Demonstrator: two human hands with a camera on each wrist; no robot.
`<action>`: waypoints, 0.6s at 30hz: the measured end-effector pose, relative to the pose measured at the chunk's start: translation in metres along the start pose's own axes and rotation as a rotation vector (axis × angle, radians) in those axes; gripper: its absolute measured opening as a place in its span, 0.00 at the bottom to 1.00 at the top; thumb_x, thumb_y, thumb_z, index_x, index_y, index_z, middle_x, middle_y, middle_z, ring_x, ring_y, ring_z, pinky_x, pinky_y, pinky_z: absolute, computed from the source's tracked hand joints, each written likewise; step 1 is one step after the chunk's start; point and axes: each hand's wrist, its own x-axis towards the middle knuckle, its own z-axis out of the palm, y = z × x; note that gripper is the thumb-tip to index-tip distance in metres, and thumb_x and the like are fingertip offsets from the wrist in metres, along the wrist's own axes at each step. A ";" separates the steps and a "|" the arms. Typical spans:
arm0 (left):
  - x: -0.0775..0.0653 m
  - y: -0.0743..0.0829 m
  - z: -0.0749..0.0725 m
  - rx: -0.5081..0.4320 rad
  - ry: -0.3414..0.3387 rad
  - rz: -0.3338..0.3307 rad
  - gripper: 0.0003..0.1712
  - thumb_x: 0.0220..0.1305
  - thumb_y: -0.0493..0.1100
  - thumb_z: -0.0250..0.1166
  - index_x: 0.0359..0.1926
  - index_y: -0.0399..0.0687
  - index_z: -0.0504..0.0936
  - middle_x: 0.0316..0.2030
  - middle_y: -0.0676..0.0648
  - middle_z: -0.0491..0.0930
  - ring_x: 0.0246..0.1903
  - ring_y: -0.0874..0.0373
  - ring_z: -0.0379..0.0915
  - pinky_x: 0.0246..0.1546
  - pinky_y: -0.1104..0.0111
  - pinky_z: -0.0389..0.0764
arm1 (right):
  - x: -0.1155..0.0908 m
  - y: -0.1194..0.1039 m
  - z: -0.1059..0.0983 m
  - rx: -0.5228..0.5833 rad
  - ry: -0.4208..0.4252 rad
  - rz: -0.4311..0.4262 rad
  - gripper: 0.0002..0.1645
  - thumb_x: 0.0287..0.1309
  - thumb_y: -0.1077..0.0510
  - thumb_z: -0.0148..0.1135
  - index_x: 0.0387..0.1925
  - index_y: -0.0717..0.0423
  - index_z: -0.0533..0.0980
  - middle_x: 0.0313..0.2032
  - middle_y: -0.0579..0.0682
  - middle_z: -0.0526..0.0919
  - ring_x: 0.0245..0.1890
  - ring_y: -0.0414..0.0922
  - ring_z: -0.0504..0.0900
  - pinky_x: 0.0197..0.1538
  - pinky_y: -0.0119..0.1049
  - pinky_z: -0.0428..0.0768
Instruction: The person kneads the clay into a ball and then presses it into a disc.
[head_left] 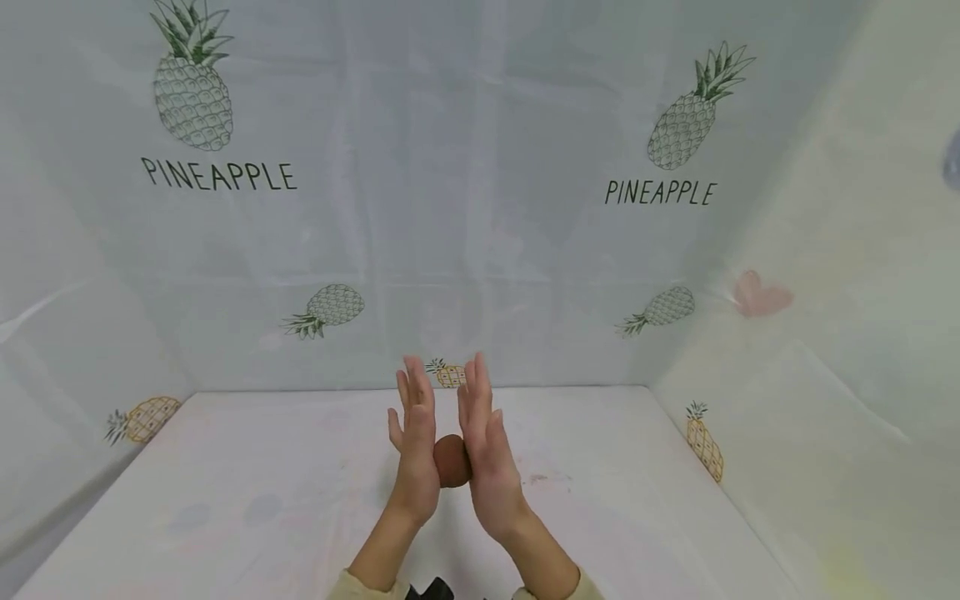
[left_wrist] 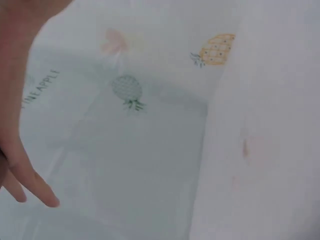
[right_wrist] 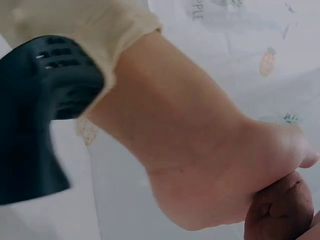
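A brown ball of what looks like clay or dough (head_left: 452, 461) is held up between two facing palms, above the white-covered table. My left hand (head_left: 417, 458) presses it from the left, fingers straight and pointing up, slightly spread. From the other side my right hand (head_left: 492, 471) presses against the ball, its fingers also straight and upright. Creases and a small dent mark the ball's surface (right_wrist: 280, 215) in the right wrist view. At the left edge of the left wrist view, extended fingers show, and the ball is almost wholly hidden there.
A white cover lies over the table (head_left: 300, 467), with a faint reddish-brown smudge (head_left: 536, 479) right of the hands. Pineapple-printed sheeting (head_left: 480, 233) hangs behind and along both sides. A dark device (right_wrist: 65, 80) sits near a beige sleeve (right_wrist: 125, 25) in the right wrist view.
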 end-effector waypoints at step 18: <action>-0.019 0.027 0.018 -0.213 -0.199 0.018 0.34 0.83 0.60 0.19 0.85 0.71 0.29 0.85 0.62 0.24 0.83 0.60 0.12 0.74 0.40 0.13 | 0.007 0.009 -0.019 0.104 0.158 0.032 0.37 0.81 0.33 0.15 0.85 0.26 0.26 0.85 0.42 0.25 0.84 0.54 0.22 0.77 0.69 0.22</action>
